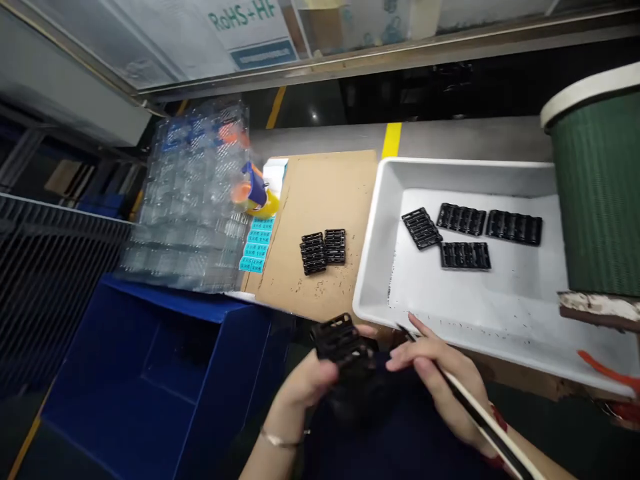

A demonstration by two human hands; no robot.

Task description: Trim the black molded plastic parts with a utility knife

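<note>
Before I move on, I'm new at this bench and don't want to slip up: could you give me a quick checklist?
1. Black part held in the left hand: ok.
2. Slim tool held in the right hand: ok.
3. Tool tip apart from that part: ok, a gap shows between them.
4. Cardboard free of debris: not ok, dark specks lie on it.
5. Four pieces inside the white tray: ok.
6. Held part free of specks: cannot tell, it is blurred.

Left fingers (326, 372), right fingers (434, 349) curled
</note>
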